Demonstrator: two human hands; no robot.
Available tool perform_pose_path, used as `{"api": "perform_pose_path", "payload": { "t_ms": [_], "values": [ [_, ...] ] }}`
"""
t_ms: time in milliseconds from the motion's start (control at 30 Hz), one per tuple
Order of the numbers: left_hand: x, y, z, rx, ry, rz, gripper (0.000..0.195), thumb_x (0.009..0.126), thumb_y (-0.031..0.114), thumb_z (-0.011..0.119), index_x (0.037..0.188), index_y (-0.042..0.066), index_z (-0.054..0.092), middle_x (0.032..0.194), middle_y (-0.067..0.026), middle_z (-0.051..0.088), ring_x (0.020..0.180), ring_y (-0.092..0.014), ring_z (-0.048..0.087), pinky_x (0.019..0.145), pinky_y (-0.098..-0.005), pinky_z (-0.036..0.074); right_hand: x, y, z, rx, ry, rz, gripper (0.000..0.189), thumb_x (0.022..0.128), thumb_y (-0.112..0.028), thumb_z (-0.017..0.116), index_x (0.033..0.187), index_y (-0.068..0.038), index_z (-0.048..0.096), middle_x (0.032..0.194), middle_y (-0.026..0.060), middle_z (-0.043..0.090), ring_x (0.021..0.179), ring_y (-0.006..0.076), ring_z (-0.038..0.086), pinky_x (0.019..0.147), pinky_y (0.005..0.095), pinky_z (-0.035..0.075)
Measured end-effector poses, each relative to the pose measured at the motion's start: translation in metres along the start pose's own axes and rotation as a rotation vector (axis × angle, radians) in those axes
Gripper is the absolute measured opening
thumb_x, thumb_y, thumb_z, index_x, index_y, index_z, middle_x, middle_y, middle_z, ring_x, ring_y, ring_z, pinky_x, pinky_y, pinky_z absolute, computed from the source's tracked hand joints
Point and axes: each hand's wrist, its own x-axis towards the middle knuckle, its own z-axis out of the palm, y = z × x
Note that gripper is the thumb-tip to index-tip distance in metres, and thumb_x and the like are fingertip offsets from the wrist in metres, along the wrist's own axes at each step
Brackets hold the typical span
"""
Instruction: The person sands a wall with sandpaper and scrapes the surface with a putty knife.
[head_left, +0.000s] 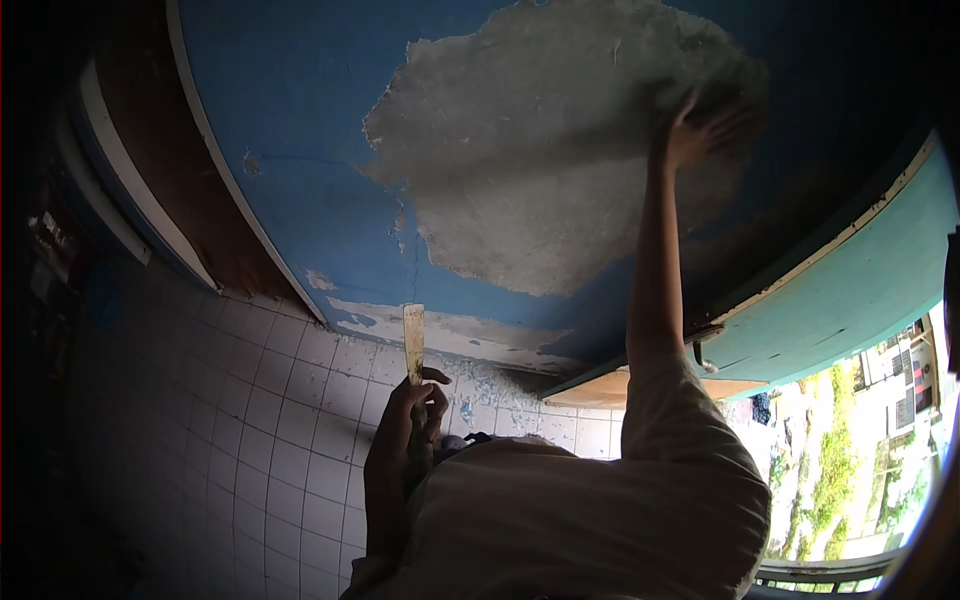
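Ahead is a blue painted wall with a large bare patch of grey plaster, its paint edge ragged. My right hand reaches up to the right part of this patch, fingers spread and blurred, palm side towards the plaster; no tool shows in it. Low in front of the wall, my left hand grips a scraper with a long, narrow, stained blade pointing up. The lower part of the scraper is hidden by my fingers.
A white tiled floor with paint flakes lies along the wall's foot. On the left is a brown doorway panel with a pale frame. To the right stands a turquoise door with a metal handle, beside a bright opening with a railing.
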Motion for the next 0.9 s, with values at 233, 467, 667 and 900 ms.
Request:
{"api": "perform_pose_path", "payload": {
  "t_ms": [233,467,667,900],
  "values": [
    [0.001,-0.013,-0.024,-0.007,-0.052,0.068,0.031,0.083,0.026,0.044,0.101,0.001,0.047,0.06,-0.0048,0.046,0.037,-0.01,0.039,0.035,-0.0238,0.035,-0.003,-0.016,0.003,-0.099,-0.446,-0.876,0.069,0.082,-0.05,0.048,0.136,-0.009,0.032,0.14,0.0111,0.033,0.126,0.0315,0.034,0.102,0.0476,0.024],
    [-0.017,0.003,-0.01,-0.033,0.026,0.057,0.031,0.085,0.026,0.044,0.102,0.0,0.045,0.06,-0.0059,0.047,0.038,-0.012,0.041,0.035,-0.0247,0.036,-0.041,-0.047,0.013,-0.082,-0.263,-0.422,0.066,0.085,-0.05,0.045,0.137,-0.013,0.031,0.14,0.0116,0.032,0.127,0.033,0.031,0.105,0.0463,0.023],
    [-0.006,-0.008,-0.026,-0.045,0.062,0.069,0.031,0.084,0.026,0.043,0.101,0.001,0.046,0.06,-0.0052,0.046,0.038,-0.011,0.04,0.035,-0.0244,0.035,0.002,-0.008,0.002,-0.128,-0.199,-0.475,0.068,0.083,-0.052,0.047,0.136,-0.013,0.032,0.14,0.0144,0.031,0.128,0.0348,0.03,0.104,0.0444,0.025],
    [-0.006,0.004,-0.014,0.003,-0.056,0.096,0.03,0.083,0.025,0.042,0.1,0.0,0.046,0.059,-0.0046,0.044,0.038,-0.011,0.04,0.036,-0.0245,0.035,-0.035,-0.032,-0.009,0.005,-0.667,-0.943,0.07,0.081,-0.052,0.049,0.135,-0.01,0.035,0.138,0.0125,0.036,0.125,0.03,0.035,0.099,0.0452,0.027]
  ]
}}
